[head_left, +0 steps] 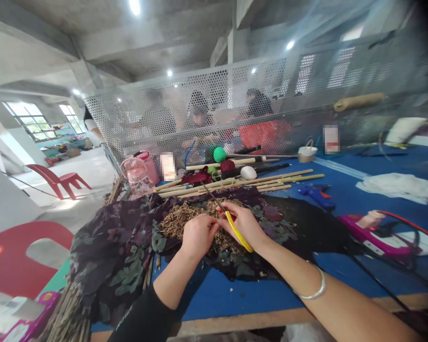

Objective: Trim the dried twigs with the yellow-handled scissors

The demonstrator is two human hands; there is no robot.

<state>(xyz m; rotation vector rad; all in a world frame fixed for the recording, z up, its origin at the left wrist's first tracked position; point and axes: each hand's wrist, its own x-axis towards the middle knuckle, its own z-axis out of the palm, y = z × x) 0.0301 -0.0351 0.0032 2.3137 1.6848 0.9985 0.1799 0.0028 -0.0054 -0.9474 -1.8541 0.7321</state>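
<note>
My right hand (245, 222) is closed round scissors (237, 232) with yellow handles; their dark blades point up and away to the left. Close beside it, my left hand (199, 232) pinches at the right fingertips, and whatever it holds is too small to make out. Both hands are over a heap of brown, crumbly dried plant bits (176, 219). Under the heap spreads a dark cloth with a leaf pattern (117, 254), draped over the blue tabletop (214, 300).
Bamboo sticks (296, 178), a green ball (219, 154) and a white ball (248, 173) lie beyond the cloth. At right are a blue glue gun (317, 195) and a magenta power strip (374, 237) with cables. People sit behind a perforated metal screen (128, 109).
</note>
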